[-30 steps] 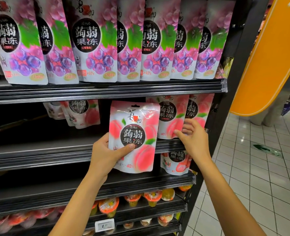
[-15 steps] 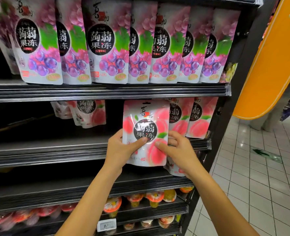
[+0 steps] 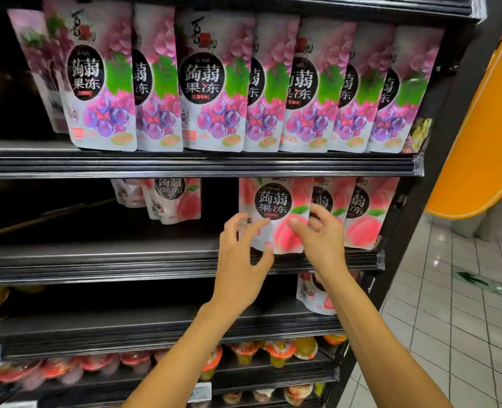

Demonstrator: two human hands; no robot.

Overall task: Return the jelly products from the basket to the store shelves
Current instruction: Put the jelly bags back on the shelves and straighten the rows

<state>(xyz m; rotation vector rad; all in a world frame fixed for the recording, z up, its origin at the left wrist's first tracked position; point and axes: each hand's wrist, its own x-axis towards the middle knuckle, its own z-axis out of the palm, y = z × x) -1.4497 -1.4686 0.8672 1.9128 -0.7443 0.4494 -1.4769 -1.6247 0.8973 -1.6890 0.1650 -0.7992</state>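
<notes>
A pink peach jelly pouch [image 3: 273, 201] stands upright on the middle shelf [image 3: 126, 260], just left of two matching peach pouches [image 3: 364, 219]. My right hand [image 3: 323, 242] pinches its lower right edge, thumb on the front and fingers curled at the side against the neighbouring pouch. At the pouch's lower left corner my left hand [image 3: 241, 254] has its fingers spread, fingertips just touching the pouch. The basket is out of view.
Purple grape jelly pouches [image 3: 214, 83] fill the top shelf. Two more peach pouches [image 3: 170, 198] sit further left, with a dark gap between them and my hands. A strawberry pouch [image 3: 314, 295] and jelly cups [image 3: 276, 348] lie below. An orange panel [image 3: 479, 113] and tiled floor are to the right.
The peach pouch went up and right from my left hand's grip onto the middle shelf beside the other peach pouches. My right hand came to its edge and my left hand loosened.
</notes>
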